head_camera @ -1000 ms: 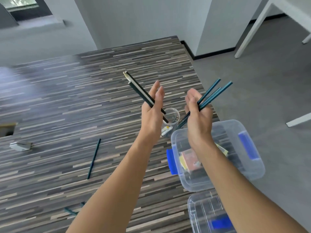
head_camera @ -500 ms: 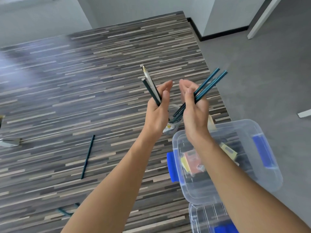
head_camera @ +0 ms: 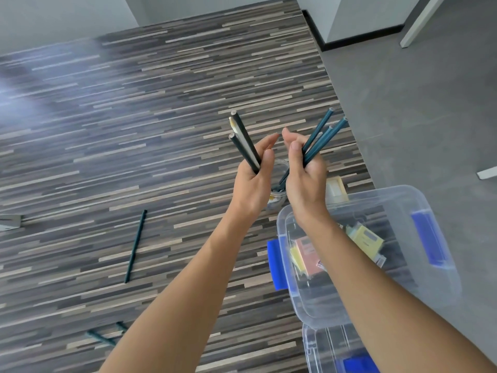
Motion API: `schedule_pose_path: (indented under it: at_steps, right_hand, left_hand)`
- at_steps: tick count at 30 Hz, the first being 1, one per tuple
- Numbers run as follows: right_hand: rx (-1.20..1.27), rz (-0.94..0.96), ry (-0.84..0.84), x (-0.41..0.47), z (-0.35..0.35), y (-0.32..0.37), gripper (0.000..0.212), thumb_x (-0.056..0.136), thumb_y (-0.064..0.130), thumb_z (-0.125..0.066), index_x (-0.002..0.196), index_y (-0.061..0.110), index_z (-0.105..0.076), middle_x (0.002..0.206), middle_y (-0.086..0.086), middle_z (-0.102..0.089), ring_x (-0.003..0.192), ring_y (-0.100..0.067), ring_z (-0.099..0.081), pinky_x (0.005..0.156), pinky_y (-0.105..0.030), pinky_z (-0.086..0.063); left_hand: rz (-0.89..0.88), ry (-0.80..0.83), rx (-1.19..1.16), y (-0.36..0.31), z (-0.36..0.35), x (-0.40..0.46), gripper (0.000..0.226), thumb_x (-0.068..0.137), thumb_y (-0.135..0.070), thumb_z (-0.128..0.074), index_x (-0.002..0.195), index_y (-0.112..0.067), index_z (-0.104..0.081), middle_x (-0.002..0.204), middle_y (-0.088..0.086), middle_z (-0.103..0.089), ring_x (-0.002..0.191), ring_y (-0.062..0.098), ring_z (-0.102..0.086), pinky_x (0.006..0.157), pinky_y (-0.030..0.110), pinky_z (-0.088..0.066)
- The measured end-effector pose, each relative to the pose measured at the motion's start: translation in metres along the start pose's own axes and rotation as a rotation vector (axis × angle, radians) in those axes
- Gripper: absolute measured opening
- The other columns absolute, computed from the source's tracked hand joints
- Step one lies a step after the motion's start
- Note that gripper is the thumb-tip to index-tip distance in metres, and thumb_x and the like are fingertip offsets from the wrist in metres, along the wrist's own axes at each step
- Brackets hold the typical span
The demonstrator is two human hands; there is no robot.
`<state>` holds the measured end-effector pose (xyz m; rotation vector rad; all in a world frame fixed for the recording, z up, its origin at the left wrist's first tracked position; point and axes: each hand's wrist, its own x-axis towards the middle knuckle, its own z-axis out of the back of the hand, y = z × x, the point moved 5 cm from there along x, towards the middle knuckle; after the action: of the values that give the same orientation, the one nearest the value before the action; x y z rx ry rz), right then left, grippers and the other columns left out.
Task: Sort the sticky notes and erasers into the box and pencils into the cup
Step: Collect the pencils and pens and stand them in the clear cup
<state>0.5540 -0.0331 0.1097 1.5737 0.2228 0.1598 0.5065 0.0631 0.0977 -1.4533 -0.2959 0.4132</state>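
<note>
My left hand (head_camera: pixel 254 181) grips three dark pencils (head_camera: pixel 243 140) that point up and to the left. My right hand (head_camera: pixel 305 181) holds a bunch of teal pencils (head_camera: pixel 324 135) whose lower tips reach into the clear cup (head_camera: pixel 279 195), mostly hidden between my hands. The clear plastic box (head_camera: pixel 441 267) with blue latches stands at the right and holds yellow and orange sticky notes (head_camera: pixel 304 255). One teal pencil (head_camera: pixel 135 246) lies loose on the striped table, and two more pencils (head_camera: pixel 103 336) lie near my left forearm. A pale eraser (head_camera: pixel 334 188) rests behind the box.
The box lid (head_camera: pixel 333 351) lies at the bottom right. A small metal object (head_camera: pixel 10 220) sits at the table's left edge. The table's right edge runs beside grey floor, with a white furniture leg (head_camera: pixel 419 20) at the top right.
My left hand has swung its pencils more upright and moved close to the right hand over the cup. The camera view has tilted down and drawn closer.
</note>
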Motion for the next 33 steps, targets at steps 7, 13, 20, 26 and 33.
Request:
schedule_pose_path:
  at_steps: [7, 13, 20, 26, 33]
  right_hand:
    - [-0.101, 0.012, 0.036, -0.007, 0.000, -0.007, 0.024, 0.102, 0.012, -0.045, 0.116, 0.005, -0.063, 0.113, 0.007, -0.065, 0.112, 0.002, -0.057, 0.095, -0.013, -0.041]
    - [-0.091, -0.021, 0.060, -0.010, -0.001, -0.006, 0.023, 0.100, 0.016, -0.051, 0.120, 0.012, -0.061, 0.116, -0.002, -0.066, 0.106, -0.006, -0.063, 0.082, -0.018, -0.052]
    - [-0.122, -0.030, 0.034, -0.015, 0.005, 0.000, 0.023, 0.098, 0.021, -0.056, 0.120, 0.015, -0.062, 0.117, 0.004, -0.066, 0.114, -0.006, -0.059, 0.097, -0.028, -0.049]
    - [-0.166, -0.011, 0.023, -0.034, 0.011, 0.018, 0.028, 0.097, 0.024, -0.057, 0.122, 0.012, -0.060, 0.123, 0.004, -0.063, 0.119, -0.006, -0.056, 0.104, -0.034, -0.045]
    - [-0.221, 0.113, 0.053, -0.081, 0.014, 0.047, 0.020, 0.099, 0.023, -0.055, 0.118, 0.017, -0.059, 0.127, -0.004, -0.061, 0.125, -0.012, -0.052, 0.101, -0.022, -0.042]
  left_hand:
    - [0.040, 0.009, 0.043, 0.011, -0.004, -0.003, 0.035, 0.104, -0.010, -0.044, 0.138, -0.009, -0.051, 0.130, 0.001, -0.062, 0.124, 0.010, -0.056, 0.108, 0.040, -0.044]
    - [0.044, -0.009, 0.032, 0.004, -0.003, -0.008, 0.036, 0.102, -0.015, -0.051, 0.137, -0.010, -0.053, 0.118, -0.010, -0.068, 0.109, 0.008, -0.065, 0.091, 0.028, -0.054]
    - [0.056, -0.052, 0.071, -0.005, 0.002, -0.016, 0.037, 0.100, -0.023, -0.054, 0.137, -0.018, -0.053, 0.134, -0.004, -0.060, 0.124, 0.013, -0.057, 0.104, 0.042, -0.047]
    - [0.046, -0.097, 0.098, -0.021, 0.016, -0.037, 0.039, 0.101, -0.023, -0.053, 0.139, -0.016, -0.052, 0.139, -0.003, -0.057, 0.130, 0.005, -0.049, 0.111, 0.035, -0.040]
    - [0.001, -0.154, 0.067, -0.044, 0.045, -0.090, 0.037, 0.101, -0.026, -0.052, 0.137, -0.018, -0.054, 0.135, -0.005, -0.058, 0.128, 0.004, -0.051, 0.109, 0.033, -0.042]
